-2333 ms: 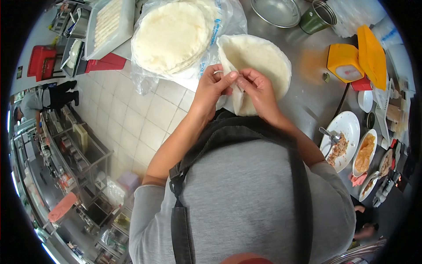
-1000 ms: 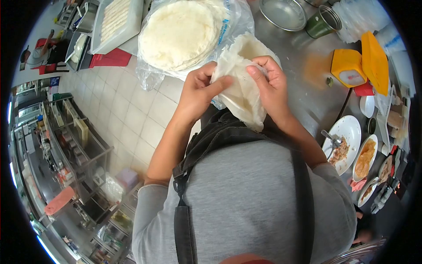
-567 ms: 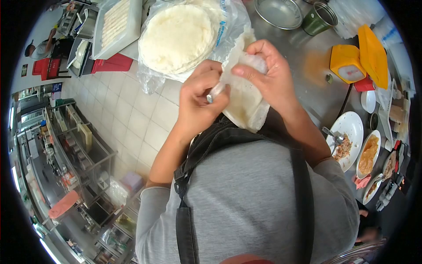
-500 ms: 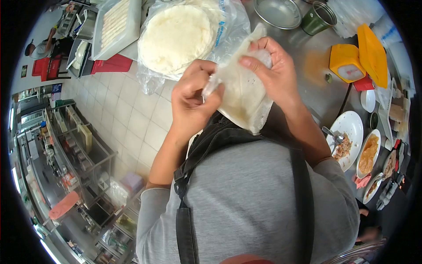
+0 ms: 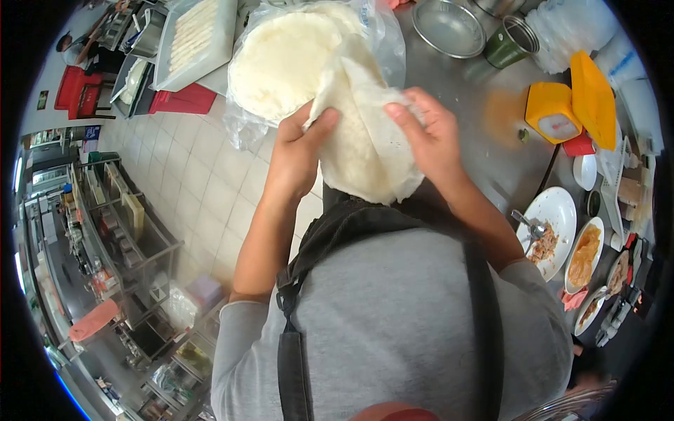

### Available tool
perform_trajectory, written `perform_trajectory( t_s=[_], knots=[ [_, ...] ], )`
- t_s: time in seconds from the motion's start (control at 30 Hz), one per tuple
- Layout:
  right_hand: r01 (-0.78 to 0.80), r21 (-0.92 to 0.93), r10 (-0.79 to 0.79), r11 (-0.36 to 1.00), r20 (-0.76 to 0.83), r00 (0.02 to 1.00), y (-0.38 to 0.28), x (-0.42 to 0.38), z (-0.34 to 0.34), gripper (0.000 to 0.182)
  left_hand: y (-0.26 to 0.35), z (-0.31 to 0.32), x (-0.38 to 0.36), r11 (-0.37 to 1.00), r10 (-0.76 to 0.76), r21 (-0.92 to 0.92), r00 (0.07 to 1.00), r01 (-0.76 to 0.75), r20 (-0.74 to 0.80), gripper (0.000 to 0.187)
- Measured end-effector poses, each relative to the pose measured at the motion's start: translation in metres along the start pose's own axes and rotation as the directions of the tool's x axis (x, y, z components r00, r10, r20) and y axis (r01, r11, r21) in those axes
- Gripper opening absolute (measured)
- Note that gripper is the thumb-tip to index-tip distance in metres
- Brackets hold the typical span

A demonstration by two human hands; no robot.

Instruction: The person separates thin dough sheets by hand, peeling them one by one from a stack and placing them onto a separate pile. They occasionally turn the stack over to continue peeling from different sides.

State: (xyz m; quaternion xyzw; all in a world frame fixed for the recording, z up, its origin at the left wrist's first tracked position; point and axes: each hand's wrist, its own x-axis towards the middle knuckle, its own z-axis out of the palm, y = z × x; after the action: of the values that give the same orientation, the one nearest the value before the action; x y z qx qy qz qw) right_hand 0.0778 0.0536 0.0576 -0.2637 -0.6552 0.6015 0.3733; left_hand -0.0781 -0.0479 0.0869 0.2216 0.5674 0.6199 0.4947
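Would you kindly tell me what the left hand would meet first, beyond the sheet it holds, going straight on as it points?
Probably the stack of round sheets ahead of the left hand, though the height between them is unclear.

A commercial kitchen is indicated by the metal worktop (image 5: 477, 116) at upper right, where a scale (image 5: 554, 112) and a bowl (image 5: 449, 28) are set. Plates (image 5: 562, 207) of food (image 5: 584, 258) are laid out at right, a tray (image 5: 216, 59) of rolls (image 5: 194, 31) is seen at upper left, and racks (image 5: 149, 258) are lined beside tiled floor (image 5: 210, 165) at left.
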Motion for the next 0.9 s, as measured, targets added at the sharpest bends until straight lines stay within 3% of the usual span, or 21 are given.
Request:
perform_trajectory(
  t_s=[0.03,0.07,0.13,0.2,0.27,0.33,0.4,0.47,0.57,0.6,0.67,0.73,0.77,0.83,0.87,0.9],
  knots=[
    [-0.083,0.186,0.092,0.979,-0.043,0.995,0.001,0.003,-0.007,0.020,0.003,-0.001,-0.003,0.994,-0.015,-0.107,1.000,0.014,-0.002,0.031],
    [-0.070,0.181,0.078,0.981,-0.037,0.996,0.003,0.004,-0.015,0.020,0.003,-0.002,-0.004,0.994,0.001,-0.110,1.000,-0.002,-0.002,0.031],
    [-0.230,0.197,0.214,0.953,0.102,0.972,0.005,0.007,-0.027,0.024,0.000,-0.002,-0.005,0.996,0.020,-0.089,1.000,-0.019,0.011,0.030],
    [-0.178,0.165,0.151,0.970,0.159,0.976,-0.002,0.014,-0.031,0.027,0.001,0.001,-0.008,0.999,-0.003,-0.049,1.000,0.003,0.015,0.029],
    [-0.127,0.139,0.097,0.982,0.203,0.974,-0.010,0.022,-0.032,0.030,-0.004,0.002,-0.008,0.975,0.072,0.200,0.990,-0.095,0.120,0.030],
    [0.070,-0.011,-0.067,0.998,0.167,0.984,-0.016,0.031,-0.024,0.037,-0.002,0.011,-0.012,0.956,0.104,0.255,0.981,-0.144,0.166,0.030],
    [0.010,0.014,-0.012,1.000,0.155,0.988,-0.021,0.035,-0.017,0.038,-0.001,0.017,-0.015,0.872,0.249,0.372,0.942,-0.319,0.226,0.031],
    [-0.051,0.044,0.043,0.998,0.153,0.987,-0.024,0.039,-0.016,0.040,-0.003,0.012,-0.013,0.903,0.243,0.315,0.953,-0.291,0.183,0.031],
    [-0.096,0.199,0.080,0.975,0.090,0.993,-0.027,0.039,-0.016,0.033,0.002,0.007,-0.017,0.994,0.101,0.035,0.991,-0.104,0.088,0.032],
    [-0.122,0.214,0.109,0.969,0.072,0.991,-0.028,0.038,-0.016,0.029,0.003,0.004,-0.015,0.994,0.104,0.031,0.990,-0.107,0.093,0.032],
    [-0.155,0.230,0.146,0.961,0.057,0.988,-0.028,0.033,-0.011,0.024,0.006,-0.003,-0.012,0.980,-0.023,0.198,0.984,-0.013,0.175,0.032],
    [-0.056,0.006,0.056,0.998,-0.023,0.998,-0.024,0.027,-0.004,0.019,0.011,-0.002,-0.009,0.971,-0.039,0.239,0.972,-0.018,0.230,0.042],
    [-0.053,0.005,0.053,0.999,-0.021,0.998,-0.026,0.025,-0.001,0.019,0.018,0.004,-0.010,0.983,0.011,0.174,0.973,-0.053,0.232,0.049],
    [0.224,-0.321,-0.215,0.920,0.065,0.975,-0.031,0.016,0.007,0.017,0.024,0.003,-0.008,0.997,0.037,0.052,0.976,-0.049,0.214,0.058],
    [0.224,-0.319,-0.214,0.921,0.067,0.975,-0.029,0.015,0.011,0.017,0.027,0.005,-0.008,0.997,0.036,0.052,0.977,-0.048,0.210,0.058],
    [0.352,-0.373,-0.333,0.858,0.117,0.936,-0.024,0.014,0.014,0.014,0.033,0.008,-0.009,0.994,0.057,0.077,0.976,-0.075,0.208,0.052]
  ],
)
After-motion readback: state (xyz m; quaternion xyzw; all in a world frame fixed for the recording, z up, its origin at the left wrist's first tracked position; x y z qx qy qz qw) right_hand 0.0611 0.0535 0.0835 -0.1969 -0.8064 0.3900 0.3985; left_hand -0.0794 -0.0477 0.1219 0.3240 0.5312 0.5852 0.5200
